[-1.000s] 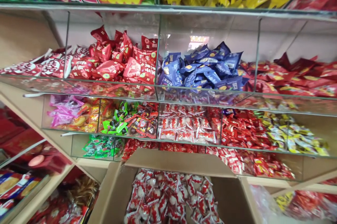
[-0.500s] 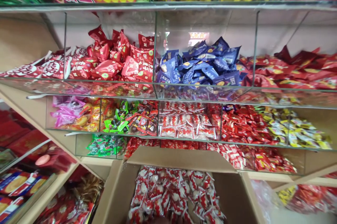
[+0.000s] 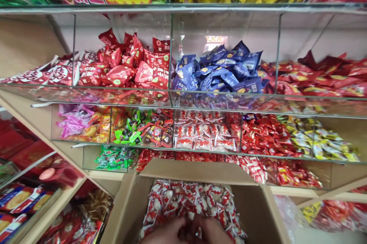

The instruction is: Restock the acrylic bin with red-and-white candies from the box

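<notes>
An open cardboard box (image 3: 189, 171) stands at the bottom middle, holding many red and white wrapped candies (image 3: 219, 200). Over those candies, at the lower edge of the view, are my left hand (image 3: 168, 230) and my right hand (image 3: 210, 230), close together. Their fingers curl inward around something dark red between them, which is too blurred to make out. Similar red and white packets (image 3: 197, 131) lie in rows in a glass compartment behind the box.
Glass-fronted shelves hold red packets (image 3: 120, 74), blue packets (image 3: 220, 68) and yellow-wrapped candies (image 3: 329, 140). A glass shelf edge (image 3: 200, 110) runs above the box. Packaged goods (image 3: 25, 198) lie on the left, plastic bags (image 3: 332, 215) at the lower right.
Both my hands have come up into view over the candies in the box; earlier only a blurred bit of skin showed at the bottom edge. The shelves have shifted slightly in view.
</notes>
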Motion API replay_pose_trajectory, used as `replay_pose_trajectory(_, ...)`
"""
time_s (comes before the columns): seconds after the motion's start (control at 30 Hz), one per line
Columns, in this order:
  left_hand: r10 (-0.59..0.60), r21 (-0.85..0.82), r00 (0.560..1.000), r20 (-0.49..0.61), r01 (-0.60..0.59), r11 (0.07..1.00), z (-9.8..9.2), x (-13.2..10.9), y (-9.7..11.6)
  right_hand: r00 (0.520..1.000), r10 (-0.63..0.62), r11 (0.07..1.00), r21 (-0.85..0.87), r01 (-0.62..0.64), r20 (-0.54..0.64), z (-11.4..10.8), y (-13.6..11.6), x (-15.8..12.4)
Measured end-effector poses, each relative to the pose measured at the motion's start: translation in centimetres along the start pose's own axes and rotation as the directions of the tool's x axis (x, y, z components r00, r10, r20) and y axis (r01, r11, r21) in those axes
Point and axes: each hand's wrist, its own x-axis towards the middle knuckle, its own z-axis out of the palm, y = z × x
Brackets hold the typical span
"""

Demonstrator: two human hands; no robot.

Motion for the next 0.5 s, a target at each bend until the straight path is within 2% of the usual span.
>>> replay_pose_trajectory(0.1, 0.051, -0.113, 0.999, -0.019, -0.052, 0.992, -0.1, 0.0, 1.0, 0.99, 0.004, 0.986, 0.163, 0.02, -0.142, -0.9, 0.0, -0.5)
replay_pose_trajectory(0.23, 0.16, -0.244, 0.973, -0.166, -0.198, 0.949, -0.2, -0.7, 3.8, 0.964, -0.008, 0.939, 0.329, 0.099, -0.267, -2.8, -1.0, -1.8)
replay_pose_trajectory(0.3, 0.193, -0.277, 0.95, -0.247, -0.26, 0.925, -0.3, -1.3, 5.8, 0.948, 0.021, 0.881, 0.454, 0.133, -0.319, -3.9, -1.8, -2.5)
replay_pose_trajectory(0.37, 0.202, -0.293, 0.929, -0.309, -0.295, 0.909, -0.4, -1.9, 7.8, 0.928, 0.107, 0.769, 0.621, 0.151, -0.358, -4.8, -2.8, -3.1)
replay_pose_trajectory(0.5, 0.208, -0.348, 0.87, -0.447, -0.384, 0.855, -0.6, -2.1, 10.6, 0.892, 0.322, 0.381, 0.906, 0.187, -0.319, -5.8, -4.7, -3.3)
